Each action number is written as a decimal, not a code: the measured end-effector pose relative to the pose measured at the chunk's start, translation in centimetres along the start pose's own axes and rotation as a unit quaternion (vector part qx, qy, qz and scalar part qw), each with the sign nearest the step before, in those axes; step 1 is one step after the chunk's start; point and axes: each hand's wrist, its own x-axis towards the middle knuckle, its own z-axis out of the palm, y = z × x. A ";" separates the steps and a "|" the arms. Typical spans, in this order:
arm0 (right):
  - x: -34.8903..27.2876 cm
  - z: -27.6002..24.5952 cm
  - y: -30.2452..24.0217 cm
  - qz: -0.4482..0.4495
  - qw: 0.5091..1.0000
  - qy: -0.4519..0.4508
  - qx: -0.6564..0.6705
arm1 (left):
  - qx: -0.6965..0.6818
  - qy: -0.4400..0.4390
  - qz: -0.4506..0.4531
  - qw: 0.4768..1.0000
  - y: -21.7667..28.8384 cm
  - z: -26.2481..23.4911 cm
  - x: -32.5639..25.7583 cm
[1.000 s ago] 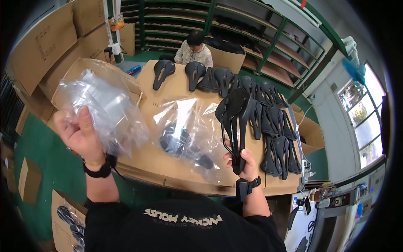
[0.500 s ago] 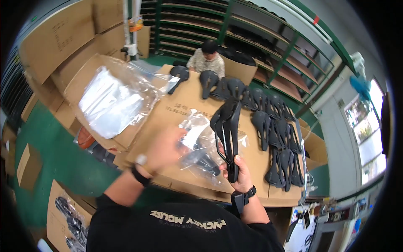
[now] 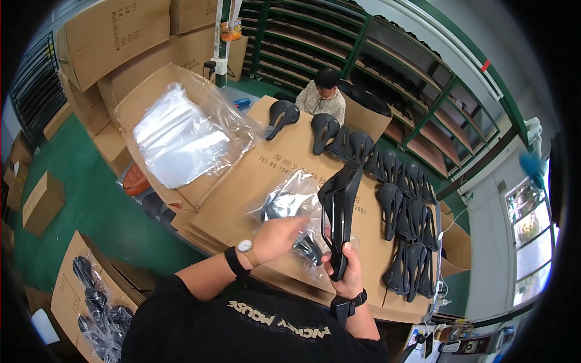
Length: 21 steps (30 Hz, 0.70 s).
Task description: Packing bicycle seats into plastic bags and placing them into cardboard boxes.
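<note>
Around us stand green shelving racks (image 3: 387, 54) along the far wall and stacked brown cartons (image 3: 115, 36) with dark print on their sides at the far left, above a green floor (image 3: 78, 199). Before us we see the worktop (image 3: 266, 181), covered with flat brown cardboard sheets that carry a line of red print near the middle. On its left end sits an open carton (image 3: 136, 103) filled with a heap of clear plastic bags (image 3: 181, 136). Along the right side of the worktop lie rows of black bicycle saddles (image 3: 405, 212), some overlapping, with 2 more (image 3: 302, 121) lying apart near the far edge, where another person (image 3: 324, 97) sits facing us. At lower left an open carton (image 3: 72, 284) holds saddles already wrapped in clear film. Nearer to us, our right hand (image 3: 346, 275) has its fingers closed around the narrow lower end of a black saddle (image 3: 339, 212), held upright just above the worktop, its broad end pointing away from us. Just left of it, our left hand (image 3: 279, 237), with a watch on the wrist, reaches into a crumpled clear bag (image 3: 290, 202) that lies touching the held saddle; its fingers are curled on the film, though we cannot tell how firmly they grip.
</note>
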 end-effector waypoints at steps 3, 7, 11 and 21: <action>0.1 -1.5 -0.2 -0.011 0.995 -0.077 -0.060 | -0.181 0.000 -0.107 0.978 -1.5 -0.4 -0.1; -0.3 1.4 -1.3 0.065 0.993 -0.086 0.050 | -0.168 -0.003 -0.113 0.979 0.7 0.3 0.0; -0.1 3.9 -3.2 0.077 0.988 -0.131 0.012 | -0.409 -0.046 -0.097 0.906 1.9 0.1 -0.7; -0.2 -4.3 -4.6 0.026 0.976 -0.186 -0.106 | -0.664 0.064 -0.315 0.675 3.6 -5.5 1.4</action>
